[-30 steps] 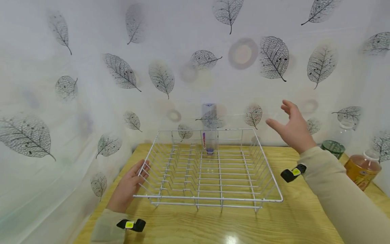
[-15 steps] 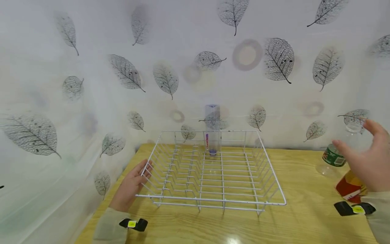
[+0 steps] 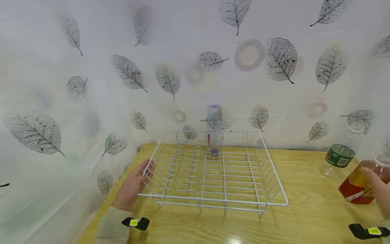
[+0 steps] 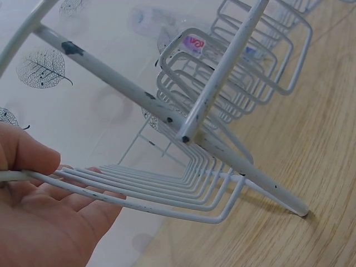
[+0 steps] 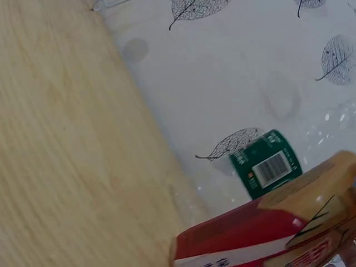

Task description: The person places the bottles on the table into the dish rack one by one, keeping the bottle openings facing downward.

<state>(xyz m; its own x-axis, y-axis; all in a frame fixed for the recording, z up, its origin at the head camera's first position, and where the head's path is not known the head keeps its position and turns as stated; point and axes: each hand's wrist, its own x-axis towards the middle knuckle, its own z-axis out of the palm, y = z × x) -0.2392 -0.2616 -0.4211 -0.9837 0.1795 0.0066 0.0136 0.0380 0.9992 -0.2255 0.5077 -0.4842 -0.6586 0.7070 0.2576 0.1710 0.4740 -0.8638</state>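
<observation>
My left hand (image 3: 131,184) holds the left side of a white wire dish rack (image 3: 225,201). In the left wrist view its thumb lies over the rack's top wire (image 4: 108,203) and the fingers spread beneath. My right hand (image 3: 381,193), partly cut off at the right edge, has its thumb across a bottle (image 3: 354,188) with a red and orange label and a white cap. Its other fingers are hidden, so I cannot tell how they close. The right wrist view shows this bottle (image 5: 267,222) large, without the hand.
A clear bottle with a green label (image 3: 339,156) stands just behind the red and orange one. Behind the rack is a clear, purple-tinted upright container (image 3: 214,117) with pink lettering. Leaf-printed sheeting (image 3: 195,84) hangs along the back and left of the wooden table (image 3: 301,183).
My right hand has moved from above the rack's right side out to the right and down onto the red and orange bottle. The left hand stays at the rack; the view has shifted slightly.
</observation>
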